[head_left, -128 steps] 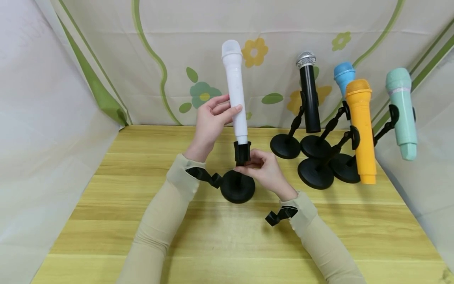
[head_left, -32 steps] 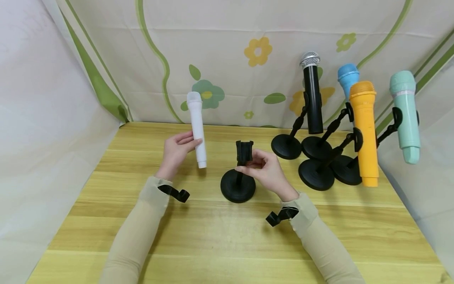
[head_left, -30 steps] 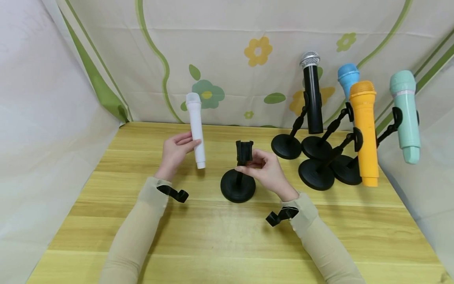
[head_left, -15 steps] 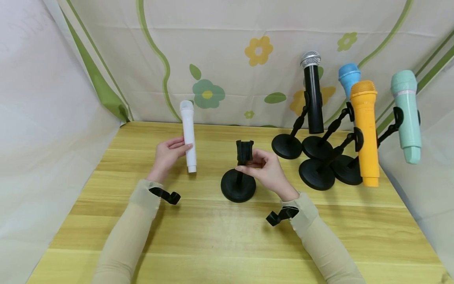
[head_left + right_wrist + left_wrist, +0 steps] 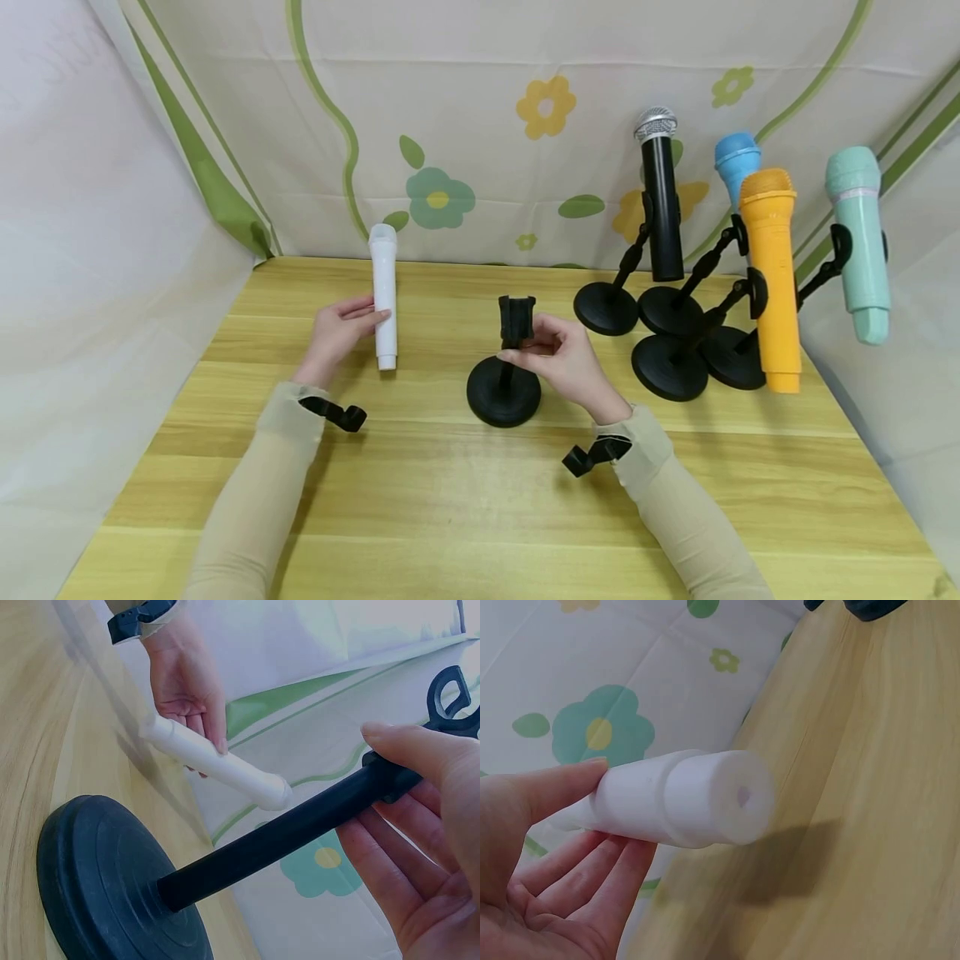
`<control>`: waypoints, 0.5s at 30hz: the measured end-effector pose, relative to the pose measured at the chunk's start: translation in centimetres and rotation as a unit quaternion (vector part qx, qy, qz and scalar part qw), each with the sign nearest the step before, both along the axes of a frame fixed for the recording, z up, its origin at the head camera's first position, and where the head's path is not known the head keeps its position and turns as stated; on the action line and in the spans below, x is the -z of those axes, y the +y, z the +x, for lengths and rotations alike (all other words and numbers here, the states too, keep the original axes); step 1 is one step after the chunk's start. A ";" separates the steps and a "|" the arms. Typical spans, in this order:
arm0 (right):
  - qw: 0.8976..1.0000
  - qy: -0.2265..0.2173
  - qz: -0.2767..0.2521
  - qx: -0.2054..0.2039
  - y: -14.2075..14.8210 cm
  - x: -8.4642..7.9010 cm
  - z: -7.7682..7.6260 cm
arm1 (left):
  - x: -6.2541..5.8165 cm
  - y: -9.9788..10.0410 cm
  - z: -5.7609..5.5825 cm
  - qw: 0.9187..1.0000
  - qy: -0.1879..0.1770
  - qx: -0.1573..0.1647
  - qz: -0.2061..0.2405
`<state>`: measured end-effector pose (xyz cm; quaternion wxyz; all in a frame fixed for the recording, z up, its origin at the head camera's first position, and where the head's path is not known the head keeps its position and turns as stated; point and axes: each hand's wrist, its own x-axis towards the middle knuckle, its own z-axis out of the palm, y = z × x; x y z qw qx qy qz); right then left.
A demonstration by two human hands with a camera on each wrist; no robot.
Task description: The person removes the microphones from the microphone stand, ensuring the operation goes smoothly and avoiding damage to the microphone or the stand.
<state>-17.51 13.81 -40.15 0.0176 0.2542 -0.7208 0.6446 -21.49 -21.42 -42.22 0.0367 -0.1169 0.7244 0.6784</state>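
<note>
Within left grip [image 5: 337, 335], white microphone [image 5: 384, 279].

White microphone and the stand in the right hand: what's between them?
Just bare tabletop shows between the white microphone and the held stand in the head view.

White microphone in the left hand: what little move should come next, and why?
Probably lower the white microphone onto the table. It has left the holder and moved left and downward; the left hand now appears to hold it just above the wood, where its shadow falls, while the right hand grips the stand.
</note>
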 end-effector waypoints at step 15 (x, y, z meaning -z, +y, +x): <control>1.000 0.001 0.002 0.003 0.0 -0.1 0.0 | 0.6 -2.7 0.0 0.999 -0.020 0.019 -0.036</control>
